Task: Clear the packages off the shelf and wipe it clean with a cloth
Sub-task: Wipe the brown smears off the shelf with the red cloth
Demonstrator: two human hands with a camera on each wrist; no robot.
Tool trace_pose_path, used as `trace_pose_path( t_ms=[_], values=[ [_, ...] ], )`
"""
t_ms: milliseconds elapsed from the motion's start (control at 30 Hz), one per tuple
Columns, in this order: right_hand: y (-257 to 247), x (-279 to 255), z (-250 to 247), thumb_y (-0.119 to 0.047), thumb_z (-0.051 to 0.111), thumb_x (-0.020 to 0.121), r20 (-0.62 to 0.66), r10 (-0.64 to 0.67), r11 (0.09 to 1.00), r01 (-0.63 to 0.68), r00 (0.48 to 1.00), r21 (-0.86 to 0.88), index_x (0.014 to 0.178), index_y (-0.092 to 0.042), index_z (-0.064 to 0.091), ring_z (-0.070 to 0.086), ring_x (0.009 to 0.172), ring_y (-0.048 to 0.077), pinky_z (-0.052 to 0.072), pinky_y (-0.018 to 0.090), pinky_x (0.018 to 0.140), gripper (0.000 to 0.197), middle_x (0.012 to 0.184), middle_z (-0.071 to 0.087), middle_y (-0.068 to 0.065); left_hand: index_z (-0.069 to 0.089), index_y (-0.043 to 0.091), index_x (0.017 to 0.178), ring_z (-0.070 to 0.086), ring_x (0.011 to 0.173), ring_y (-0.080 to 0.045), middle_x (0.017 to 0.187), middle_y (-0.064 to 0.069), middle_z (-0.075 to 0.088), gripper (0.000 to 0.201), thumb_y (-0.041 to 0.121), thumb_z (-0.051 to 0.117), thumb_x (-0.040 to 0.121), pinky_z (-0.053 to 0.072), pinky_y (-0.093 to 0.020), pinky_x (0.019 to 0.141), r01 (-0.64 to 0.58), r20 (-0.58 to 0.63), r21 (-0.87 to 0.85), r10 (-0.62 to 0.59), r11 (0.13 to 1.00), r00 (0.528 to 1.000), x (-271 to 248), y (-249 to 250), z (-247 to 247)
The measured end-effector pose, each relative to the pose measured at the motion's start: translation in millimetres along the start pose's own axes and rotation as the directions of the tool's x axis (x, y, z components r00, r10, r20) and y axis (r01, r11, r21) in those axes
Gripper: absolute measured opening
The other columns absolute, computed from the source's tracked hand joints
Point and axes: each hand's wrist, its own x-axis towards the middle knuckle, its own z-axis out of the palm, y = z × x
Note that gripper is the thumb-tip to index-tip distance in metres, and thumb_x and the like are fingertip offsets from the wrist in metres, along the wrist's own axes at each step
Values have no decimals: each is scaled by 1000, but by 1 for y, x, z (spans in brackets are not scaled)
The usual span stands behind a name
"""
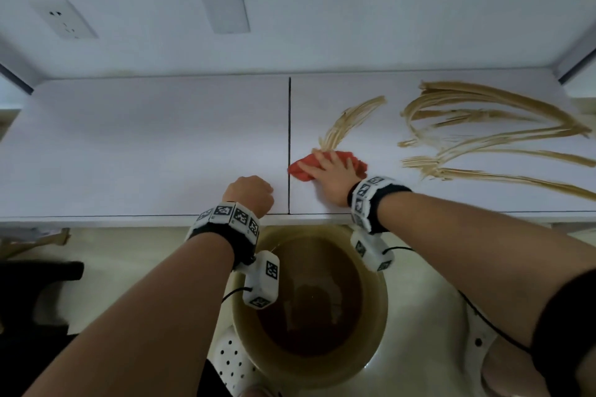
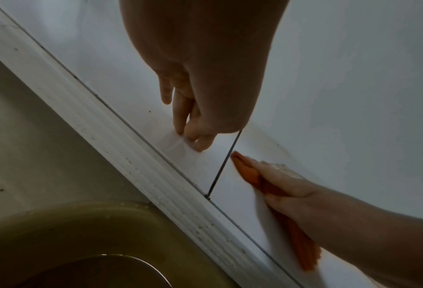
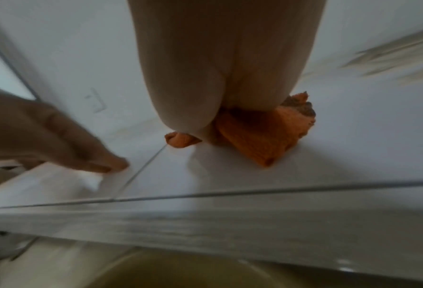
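**Inspector:** Head view first. What lies on the shelf [image 1: 145, 145]?

**Assistant:** A white surface split by a dark seam [image 1: 289, 145]. The right hand [image 1: 332, 176] lies flat with fingers spread, pressing a red cloth [image 1: 298, 171] just right of the seam. Tan smears [image 1: 483, 135] streak the shelf further right, one streak touching the cloth. The left hand [image 1: 250, 193] is a fist holding nothing, resting near the front edge, left of the seam.

**Inspector:** Below the shelf?

**Assistant:** A basin [image 1: 309, 303] of brown water on the floor. A wall socket [image 1: 64, 20] sits on the back wall.

**Inspector:** Left wrist view.

**Assistant:** The left hand [image 2: 200, 78] has its fingers [image 2: 180, 115] curled under, tips touching the shelf [image 2: 353, 78]. Across the seam [image 2: 224, 161], the right hand [image 2: 286, 187] covers the cloth [image 2: 249, 175], which pokes out beyond the fingertips. The basin [image 2: 57, 233] shows at the lower left.

**Inspector:** Right wrist view.

**Assistant:** Blurred. The right hand [image 3: 217, 68] bears down on the cloth [image 3: 259, 136], bunched beneath the palm. The left hand [image 3: 45, 136] rests on the shelf [image 3: 353, 146] at the left; smears [image 3: 397, 56] show at the upper right.
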Motion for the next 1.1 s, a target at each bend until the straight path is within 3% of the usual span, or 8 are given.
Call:
trace_pose_path(
  t_ms=[100,200,367,500,700,867,967,1100],
  values=[
    [-24,2,2,-12,37,95,76,-165,985,169,983,-40,148,-42,12,-10,146,31,-3,61,113,66,160,-6,0,61,24,125,60,102,-19,123,-2,63,43,10,36,93,47,-27,88,-32,10,57,32,998,999,-2,0,-1],
    [-2,-10,-5,-6,38,94,112,-243,965,252,963,-67,148,-40,16,-7,147,26,-3,56,115,68,160,-3,-1,59,28,128,58,113,-19,129,1,61,46,9,36,93,46,-28,96,-33,-7,42,33,999,999,-1,-1,2],
    [62,-16,-30,-7,40,93,17,47,999,-47,999,-14,150,-38,6,-4,147,31,3,56,117,73,159,-8,4,57,30,130,55,119,-19,135,4,57,49,8,37,91,44,-27,98,7,-20,-10,-7,1000,1000,2,-4,3],
    [57,-9,-32,-10,41,93,9,248,965,-247,969,88,150,-37,5,-7,146,35,5,57,117,73,157,-21,5,64,27,122,61,104,-17,122,3,64,41,14,39,93,46,-23,82,19,0,20,-19,1000,1000,10,-2,8],
    [43,-7,-32,-19,45,90,-59,104,994,-102,993,32,146,-31,23,19,138,38,24,59,110,61,157,10,2,64,7,85,55,75,-22,87,-7,63,25,24,48,92,44,-27,67,108,-16,29,-107,994,994,24,5,-6],
    [26,-18,-22,-13,40,95,66,-128,992,128,990,5,148,-35,21,11,146,29,12,53,118,61,159,13,-4,50,11,65,57,79,-23,82,-5,58,25,20,47,88,46,-29,70,88,21,105,-90,991,996,32,11,-13],
    [-10,-11,-16,-4,40,95,226,-256,958,278,940,-72,150,-32,13,1,147,30,11,54,118,68,160,0,-2,67,14,90,62,94,-20,104,0,67,25,29,47,91,48,-27,76,22,107,144,-38,989,994,41,6,-20],
    [-17,21,-24,-1,39,95,262,-299,939,331,918,-89,150,-34,12,-3,147,28,11,57,116,70,160,-4,-3,63,20,124,56,118,-16,129,4,60,33,21,48,94,45,-31,101,26,122,74,-35,997,992,48,-9,-30]
  ],
)
